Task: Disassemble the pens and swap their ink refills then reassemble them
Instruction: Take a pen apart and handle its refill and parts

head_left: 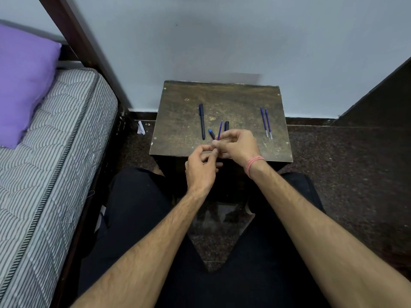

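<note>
both hands [219, 150] pinching blue refill [220, 130], no legible writing

Head view, steeply down, close overhead

One whole dark pen [202, 121] lies at centre frame on the small table [178, 130]. Three blue refills: two loose refills [266, 122] side by side right of centre, one held refill [220, 130] at centre. Two short dark pen pieces: a blue-tipped piece [211, 133] and a black piece [226, 126], both beside the held refill.
</note>
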A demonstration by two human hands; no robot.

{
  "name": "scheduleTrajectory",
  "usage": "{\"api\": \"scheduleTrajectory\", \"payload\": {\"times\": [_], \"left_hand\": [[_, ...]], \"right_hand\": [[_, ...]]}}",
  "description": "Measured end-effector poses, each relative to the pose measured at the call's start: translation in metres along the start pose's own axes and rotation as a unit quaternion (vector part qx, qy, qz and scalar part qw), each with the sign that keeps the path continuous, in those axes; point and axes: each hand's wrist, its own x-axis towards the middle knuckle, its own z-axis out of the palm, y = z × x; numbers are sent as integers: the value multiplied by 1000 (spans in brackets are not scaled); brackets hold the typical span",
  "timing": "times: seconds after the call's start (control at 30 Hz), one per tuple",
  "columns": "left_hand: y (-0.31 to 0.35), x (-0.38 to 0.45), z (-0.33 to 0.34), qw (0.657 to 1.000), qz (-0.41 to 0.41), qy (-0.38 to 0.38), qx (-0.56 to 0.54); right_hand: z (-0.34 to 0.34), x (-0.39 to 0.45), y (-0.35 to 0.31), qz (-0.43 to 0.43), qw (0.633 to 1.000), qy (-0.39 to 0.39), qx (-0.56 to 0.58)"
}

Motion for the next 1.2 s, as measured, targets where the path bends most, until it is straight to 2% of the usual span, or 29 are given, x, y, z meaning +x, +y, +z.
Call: {"api": "scheduleTrajectory", "payload": {"times": [0.07,0.2,0.43,0.57,0.77,1.03,1.2], "left_hand": [[0,1,2,1000,-2,3,-4],[-1,2,4,1000,-15,2,-18],[-5,6,-4,998,-28,28,-42],[-5,11,-13,996,-21,60,-61],[-4,21,-22,993,-27,91,-73],[-11,37,-26,988,-60,99,-98],[-13,38,-27,987,-69,96,-105]], "right_hand": [[1,-1,0,-2,1000,0,-13],[2,5,-4,2,999,52,18],[15,33,-29,-76,992,104,16],[40,54,-50,-79,994,76,7],[85,87,-57,-69,994,40,-80],[120,119,-42,-77,965,24,-250],[128,124,-39,-92,950,9,-297]]}}
